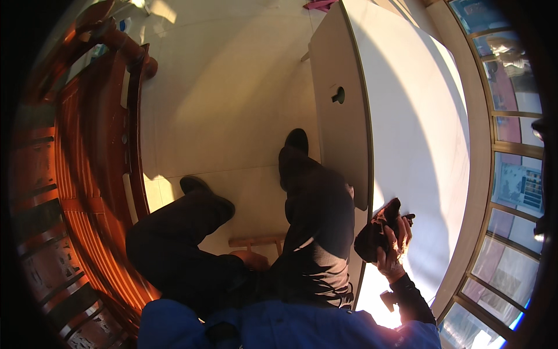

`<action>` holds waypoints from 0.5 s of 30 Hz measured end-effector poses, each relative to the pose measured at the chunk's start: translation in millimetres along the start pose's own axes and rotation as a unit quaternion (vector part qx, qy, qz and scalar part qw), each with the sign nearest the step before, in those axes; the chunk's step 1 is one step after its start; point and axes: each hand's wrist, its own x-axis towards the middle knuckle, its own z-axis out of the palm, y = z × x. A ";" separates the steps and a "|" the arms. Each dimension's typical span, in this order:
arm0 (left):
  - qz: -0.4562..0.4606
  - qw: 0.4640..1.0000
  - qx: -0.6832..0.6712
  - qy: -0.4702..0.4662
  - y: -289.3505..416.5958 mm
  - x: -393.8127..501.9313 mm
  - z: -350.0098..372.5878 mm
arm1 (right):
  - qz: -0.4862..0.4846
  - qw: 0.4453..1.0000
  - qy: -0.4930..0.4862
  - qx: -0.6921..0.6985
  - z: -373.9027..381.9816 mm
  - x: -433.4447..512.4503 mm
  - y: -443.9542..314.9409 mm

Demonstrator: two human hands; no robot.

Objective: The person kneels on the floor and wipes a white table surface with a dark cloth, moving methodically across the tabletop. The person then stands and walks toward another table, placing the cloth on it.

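Note:
My right hand [396,246] grips a bunched dark brown cloth [374,237] on the white top [414,144] of a table-like piece of furniture. Fingers are bent over the cloth's right side, and one end of it sticks up ahead of them. Between my dark-trousered thighs, my left hand [256,261] rests low, partly covered by the trousers; its fingers cannot be made out. Close by is the wooden rail of a stool or chair [257,241].
A pale side panel [338,113] with a keyhole-shaped cutout [338,95] drops from the white top. Reddish-brown slatted wooden furniture [93,144] stands at left. Windows [516,174] line the right above a ledge [479,144]. My shoes [297,140] are on the tiled floor [235,109].

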 end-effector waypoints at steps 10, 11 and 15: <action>-0.139 0.940 0.237 -0.203 25.1 54.0 -18.1 | 0.017 0.998 -0.048 0.020 1.1 -15.9 2.7; -0.126 0.941 0.244 -0.200 22.7 55.1 -20.9 | 0.019 0.998 -0.054 0.020 0.5 -16.7 3.4; -0.114 0.943 0.240 -0.199 15.8 64.3 -34.2 | 0.025 0.996 -0.078 0.021 -2.4 -24.4 3.9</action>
